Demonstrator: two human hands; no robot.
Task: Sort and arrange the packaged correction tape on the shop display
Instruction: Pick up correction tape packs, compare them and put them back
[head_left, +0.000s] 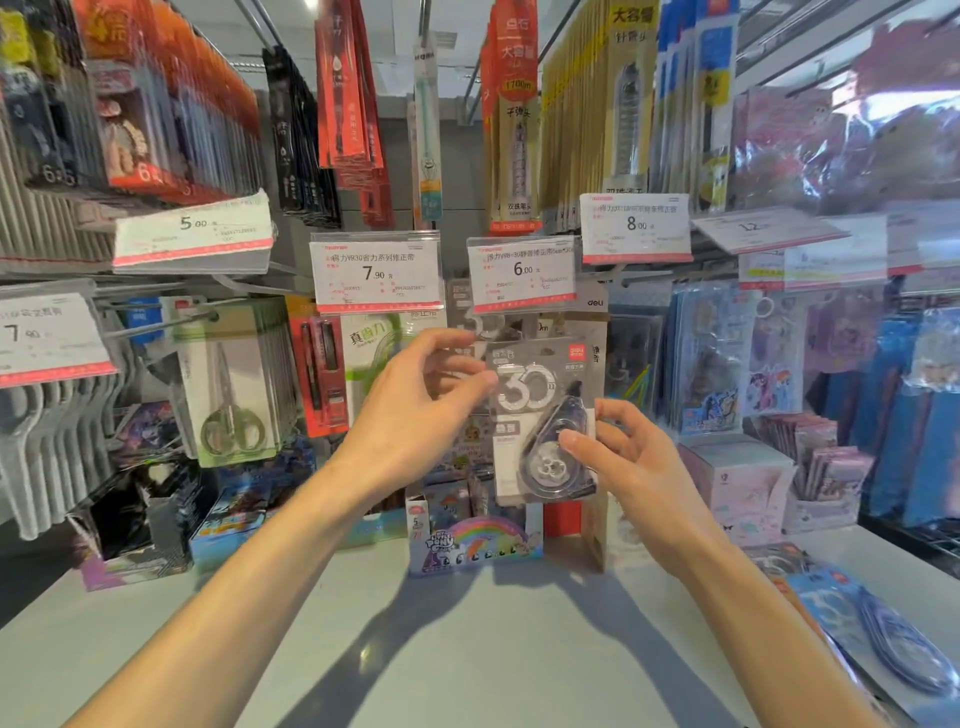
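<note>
In the middle of the frame I hold a grey pack of correction tape (543, 421) upright, long side vertical, with a big "30" printed and a clear dispenser slanting toward upper right. My left hand (421, 405) pinches its upper left edge, and my right hand (618, 457) grips its right edge with curled fingers.

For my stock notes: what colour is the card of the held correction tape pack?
Grey with a white "30", seen in the head view: correction tape pack.

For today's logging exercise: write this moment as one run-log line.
left hand: pinches pack's upper left | right hand: holds lower right | grey correction tape pack: below 6.00 price tag
</note>
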